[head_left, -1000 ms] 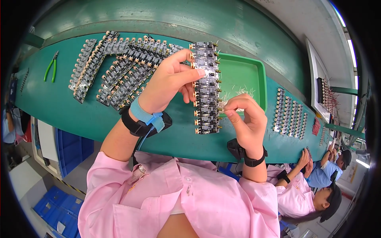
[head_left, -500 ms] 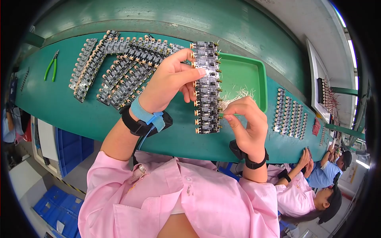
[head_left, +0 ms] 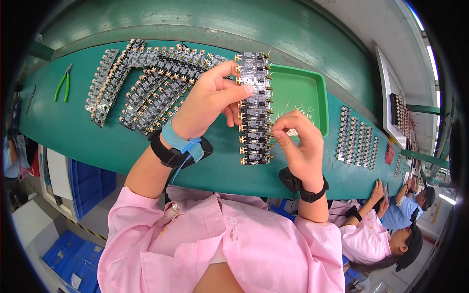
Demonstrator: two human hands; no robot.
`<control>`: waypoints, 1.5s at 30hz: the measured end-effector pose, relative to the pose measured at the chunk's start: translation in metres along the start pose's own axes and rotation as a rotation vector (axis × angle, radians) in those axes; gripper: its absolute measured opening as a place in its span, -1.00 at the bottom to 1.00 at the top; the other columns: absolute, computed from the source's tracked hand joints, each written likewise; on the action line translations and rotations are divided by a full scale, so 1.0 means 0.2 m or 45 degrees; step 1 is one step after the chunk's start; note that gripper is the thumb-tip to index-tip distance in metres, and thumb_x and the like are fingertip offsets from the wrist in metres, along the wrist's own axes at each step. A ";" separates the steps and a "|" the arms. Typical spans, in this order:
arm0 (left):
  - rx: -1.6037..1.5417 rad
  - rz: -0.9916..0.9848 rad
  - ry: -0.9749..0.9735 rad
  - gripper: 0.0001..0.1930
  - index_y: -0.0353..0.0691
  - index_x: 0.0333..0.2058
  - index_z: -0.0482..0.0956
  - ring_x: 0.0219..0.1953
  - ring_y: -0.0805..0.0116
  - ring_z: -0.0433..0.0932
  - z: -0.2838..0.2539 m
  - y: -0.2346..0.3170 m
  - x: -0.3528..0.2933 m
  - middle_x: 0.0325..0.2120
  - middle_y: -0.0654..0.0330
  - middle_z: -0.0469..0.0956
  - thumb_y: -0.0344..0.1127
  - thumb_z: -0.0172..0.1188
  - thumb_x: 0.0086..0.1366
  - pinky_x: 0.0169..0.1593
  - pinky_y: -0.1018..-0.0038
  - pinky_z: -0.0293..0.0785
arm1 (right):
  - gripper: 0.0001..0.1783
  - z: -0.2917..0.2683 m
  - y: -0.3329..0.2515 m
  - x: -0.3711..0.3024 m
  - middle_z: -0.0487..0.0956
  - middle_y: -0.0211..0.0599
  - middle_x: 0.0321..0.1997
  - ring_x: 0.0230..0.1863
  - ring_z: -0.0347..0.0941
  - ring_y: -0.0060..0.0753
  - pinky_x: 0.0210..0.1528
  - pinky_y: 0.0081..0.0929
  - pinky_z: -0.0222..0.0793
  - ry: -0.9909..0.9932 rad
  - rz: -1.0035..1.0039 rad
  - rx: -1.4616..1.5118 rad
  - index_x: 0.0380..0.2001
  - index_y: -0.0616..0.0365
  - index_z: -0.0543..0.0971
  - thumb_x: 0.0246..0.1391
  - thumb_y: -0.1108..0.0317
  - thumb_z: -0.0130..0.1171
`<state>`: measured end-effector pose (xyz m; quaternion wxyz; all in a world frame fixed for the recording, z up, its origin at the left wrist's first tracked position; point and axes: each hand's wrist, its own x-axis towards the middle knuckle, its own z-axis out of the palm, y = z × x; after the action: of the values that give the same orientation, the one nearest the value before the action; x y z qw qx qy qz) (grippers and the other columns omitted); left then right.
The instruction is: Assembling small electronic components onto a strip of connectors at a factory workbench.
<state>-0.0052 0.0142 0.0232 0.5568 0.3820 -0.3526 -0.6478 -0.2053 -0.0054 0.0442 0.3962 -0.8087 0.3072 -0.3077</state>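
My left hand (head_left: 215, 97) grips a long circuit board strip (head_left: 254, 115) by its left edge and holds it above the table, its long side running away from me. Small dark parts cover the strip, with copper-coloured round pieces down its left side and brass-coloured tips down its right. Thumb and forefinger of my right hand (head_left: 300, 141) are pinched together right at the strip's lower right edge. What lies between those fingertips is too small to make out. Behind that hand, a green tray (head_left: 321, 100) contains a bunch of thin white wire-like pieces (head_left: 299, 115), partly hidden.
Several similar board strips (head_left: 159, 66) lie overlapping at the back left, near green-handled cutters (head_left: 63, 85). More strips (head_left: 359, 139) stand in rows on the right of the green table (head_left: 215, 168). Co-workers (head_left: 371, 234) sit farther right. Blue bins (head_left: 90, 183) are below the table's left.
My right hand has shifted a little left, bringing its pinched fingertips to the strip's edge. The strip and my left hand have hardly moved.
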 end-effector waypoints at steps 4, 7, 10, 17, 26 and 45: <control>0.004 0.008 0.011 -0.79 -0.30 -0.29 0.32 -0.72 0.50 0.45 -0.01 0.00 0.00 -0.68 0.27 0.43 -0.36 0.11 0.14 -0.72 0.66 0.30 | -0.85 -0.01 0.04 -0.01 0.42 -0.32 -0.49 -0.46 0.31 -0.48 -0.35 -0.61 0.23 0.127 0.043 0.059 -0.47 0.29 0.46 -0.22 0.64 0.14; 0.000 0.030 0.037 -0.79 -0.29 -0.29 0.33 -0.72 0.50 0.45 -0.02 0.00 0.00 -0.67 0.28 0.42 -0.37 0.11 0.14 -0.71 0.66 0.31 | -0.83 -0.04 0.08 0.00 0.43 -0.32 -0.50 -0.47 0.33 -0.46 -0.36 -0.58 0.26 0.066 0.219 -0.231 -0.45 0.27 0.48 -0.24 0.63 0.15; 0.009 0.052 0.053 -0.80 -0.28 -0.28 0.34 -0.72 0.50 0.45 -0.02 0.01 0.01 -0.65 0.30 0.42 -0.37 0.11 0.14 -0.71 0.67 0.32 | -0.81 -0.04 0.15 -0.02 0.43 -0.30 -0.50 -0.47 0.36 -0.41 -0.37 -0.55 0.28 -0.027 0.257 -0.478 -0.45 0.25 0.49 -0.26 0.63 0.16; 0.021 0.033 0.087 -0.80 -0.27 -0.27 0.36 -0.72 0.50 0.45 -0.02 0.00 0.01 -0.64 0.30 0.41 -0.38 0.10 0.14 -0.71 0.67 0.31 | -0.84 -0.02 0.20 -0.02 0.43 -0.22 -0.50 -0.45 0.40 -0.25 -0.38 -0.43 0.32 -0.191 0.257 -0.608 -0.48 0.26 0.50 -0.27 0.61 0.14; 0.009 0.029 0.091 -0.79 -0.27 -0.26 0.36 -0.72 0.50 0.44 -0.05 0.00 0.01 -0.62 0.30 0.42 -0.37 0.11 0.13 -0.70 0.67 0.31 | -0.91 -0.02 0.20 -0.01 0.42 -0.25 -0.53 -0.46 0.39 -0.28 -0.38 -0.45 0.31 -0.188 0.274 -0.590 -0.53 0.26 0.47 -0.23 0.60 0.10; 0.023 0.030 0.090 -0.78 -0.27 -0.25 0.38 -0.72 0.51 0.44 -0.02 0.01 0.02 -0.61 0.28 0.44 -0.37 0.11 0.13 -0.70 0.67 0.31 | -0.90 0.00 0.21 -0.02 0.41 -0.23 -0.51 -0.39 0.37 -0.17 -0.32 -0.37 0.28 -0.136 0.129 -0.712 -0.52 0.24 0.46 -0.23 0.57 0.12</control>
<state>-0.0006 0.0108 0.0219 0.5732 0.4055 -0.3431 -0.6240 -0.2177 -0.0231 0.0087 0.1885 -0.8852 0.3988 -0.1478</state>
